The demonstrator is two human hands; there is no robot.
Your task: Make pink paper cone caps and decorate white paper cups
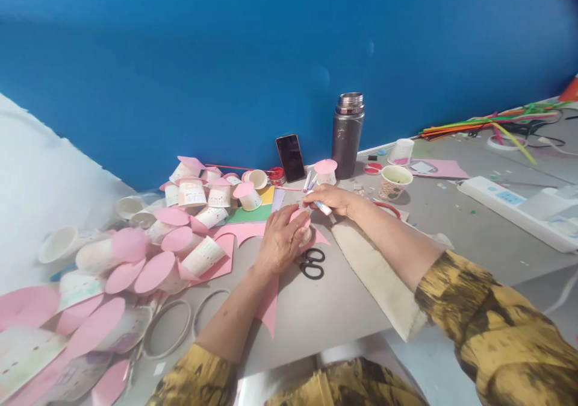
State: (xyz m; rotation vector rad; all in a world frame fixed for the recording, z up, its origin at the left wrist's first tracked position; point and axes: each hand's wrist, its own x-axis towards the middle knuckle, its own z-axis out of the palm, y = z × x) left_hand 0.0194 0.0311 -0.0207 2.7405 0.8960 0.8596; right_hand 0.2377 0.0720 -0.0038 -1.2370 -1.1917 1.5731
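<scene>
My left hand (282,238) lies flat, fingers stretched, pressing a pink paper sheet (270,306) and something round beneath it onto the grey table (343,297). My right hand (332,200) is closed around a small white and blue pen-like tube (322,206), its tip beside my left fingertips over the pink paper. Black scissors (312,262) lie just below my hands.
Several paper cups with pink round lids (198,210) pile up at the left. A phone (291,157) leans on the blue wall beside a steel flask (347,134). Clear rings (168,327), a white power strip (506,200), coloured sticks (492,123) and a cream cloth (377,273) lie about.
</scene>
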